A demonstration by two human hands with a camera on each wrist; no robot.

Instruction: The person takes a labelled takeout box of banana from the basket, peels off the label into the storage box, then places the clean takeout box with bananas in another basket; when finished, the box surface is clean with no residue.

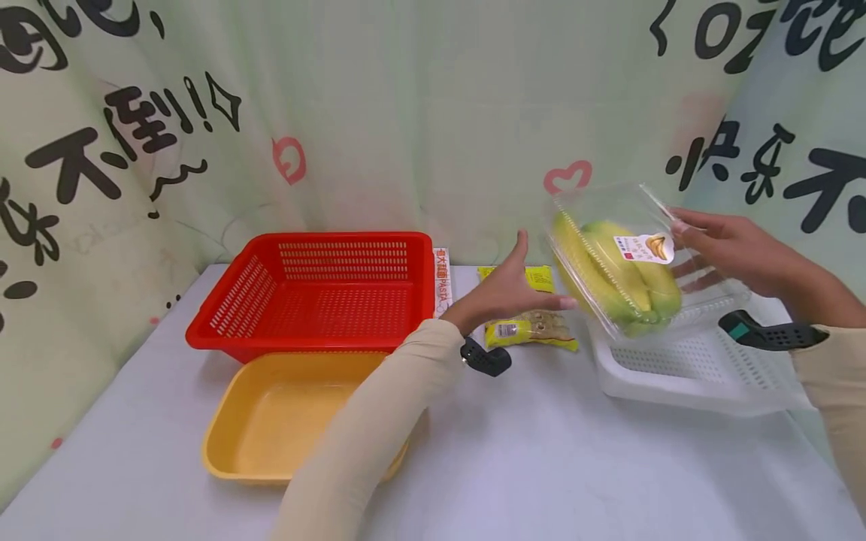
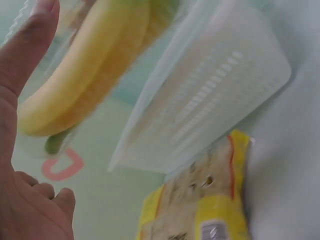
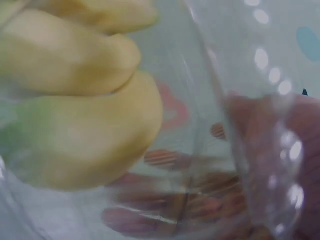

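Gripping a clear box of bananas [image 1: 629, 263] above the white tray [image 1: 683, 372], the right hand [image 1: 734, 252] curls its fingers around it; the left hand [image 1: 507, 289], fingers apart, reaches near it.

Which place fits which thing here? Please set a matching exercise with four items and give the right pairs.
Things:
1. banana box
2. red basket
3. yellow tray
4. snack packet

Places:
A. in front of the red basket
B. held over the white basket by the right hand
C. on the table beneath the left hand
D. back left, beside the pasta pack

Pairs: 1-B, 2-D, 3-A, 4-C
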